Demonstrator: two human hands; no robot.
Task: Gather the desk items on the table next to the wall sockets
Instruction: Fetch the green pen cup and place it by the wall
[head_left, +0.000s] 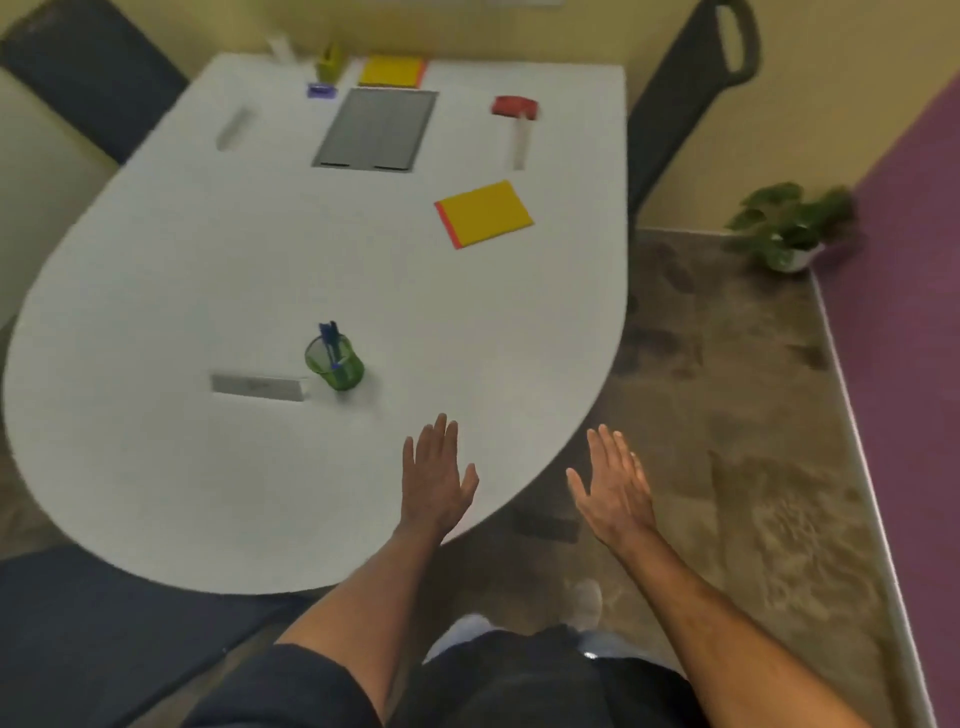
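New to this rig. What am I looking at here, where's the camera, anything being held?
No machine here: a person's two bare arms, filmed by one wide-angle camera worn on the head, looking down. The left hand and right hand are both open and hold nothing. On the white table stand a green mesh pen cup with blue pens, beside a grey ruler-like bar. Farther off lie two yellow notepads, a red item and a grey socket panel.

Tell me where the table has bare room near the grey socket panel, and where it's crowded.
Free: the wide stretch of table between the socket panel and the green pen cup, and the strip between the panel and the red stapler. Crowded: the far edge, with the yellow pad, green holder and purple item.
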